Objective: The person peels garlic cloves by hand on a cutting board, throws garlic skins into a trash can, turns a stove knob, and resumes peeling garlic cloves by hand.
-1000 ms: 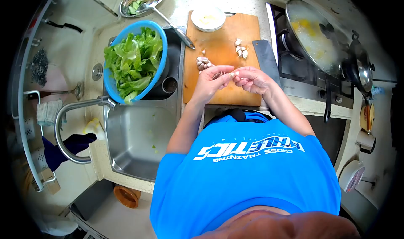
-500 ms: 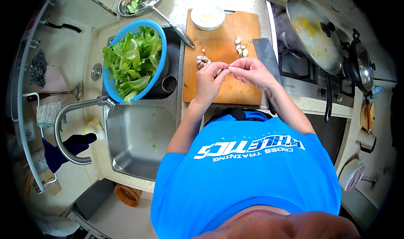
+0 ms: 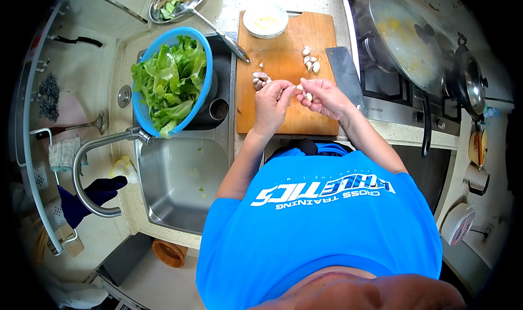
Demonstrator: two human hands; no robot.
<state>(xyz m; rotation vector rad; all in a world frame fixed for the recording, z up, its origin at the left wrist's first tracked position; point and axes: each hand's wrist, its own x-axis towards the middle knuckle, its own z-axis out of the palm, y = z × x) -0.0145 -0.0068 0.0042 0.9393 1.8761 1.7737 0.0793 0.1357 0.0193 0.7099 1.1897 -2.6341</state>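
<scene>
Both my hands meet over the front half of a wooden cutting board [image 3: 289,105]. Thumb and fingers of my right hand [image 3: 324,97] pinch pale garlic cloves [image 3: 300,87]. My left hand [image 3: 272,101] is closed beside them, its fingertips against the garlic; what lies inside its grip is hidden. Behind my left hand sits a small pile of garlic in reddish skins [image 3: 260,80]. Several whitish garlic cloves [image 3: 311,62] lie on the board's right side. A white bowl [image 3: 265,32] with pale pieces inside stands at the back of the board.
A cleaver [image 3: 345,73] lies at the board's right edge. Farther right, a lidded pan [image 3: 406,48] steams on the stove. To the left, a blue basket [image 3: 210,83] of lettuce stands over the sink [image 3: 182,201], beside a curved faucet [image 3: 81,165]. A metal pan [image 3: 155,15] holds sliced food.
My right hand has turned and drawn slightly away from the left, so pale garlic cloves now show between its fingers. The view has shifted slightly.
</scene>
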